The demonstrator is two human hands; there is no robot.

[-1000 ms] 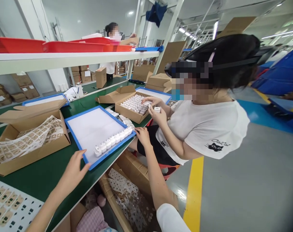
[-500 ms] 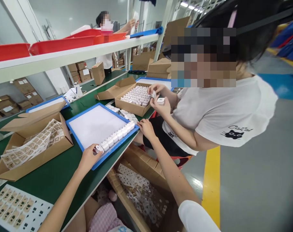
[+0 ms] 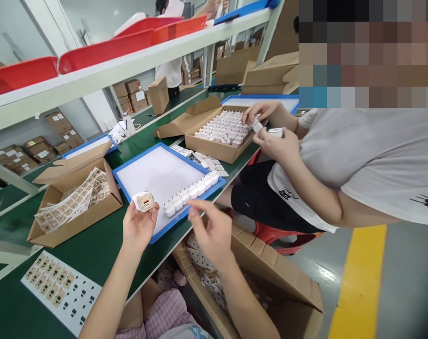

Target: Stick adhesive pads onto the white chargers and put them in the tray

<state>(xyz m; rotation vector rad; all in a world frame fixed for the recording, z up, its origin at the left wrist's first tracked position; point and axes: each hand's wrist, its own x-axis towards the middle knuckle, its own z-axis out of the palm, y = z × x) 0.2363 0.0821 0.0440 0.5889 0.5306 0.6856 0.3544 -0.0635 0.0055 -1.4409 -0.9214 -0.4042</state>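
Note:
My left hand holds up a white charger whose beige face with a red port shows. Just right of it, my right hand hangs over the front edge of the blue-rimmed tray, thumb and forefinger apart, with nothing seen between them. A row of white chargers stands along the near side of the tray. At the lower left lies a sticker sheet, part of its beige labels gone.
An open carton with sticker sheets is at the left. Behind the tray stands a carton of white chargers, beside loose white pieces. A person sits at the right, hands holding white items. A waste carton is below the table edge.
My left hand has lifted a charger from the near end of the row. My right hand has left the row's far end and come back toward my left. The view has shifted.

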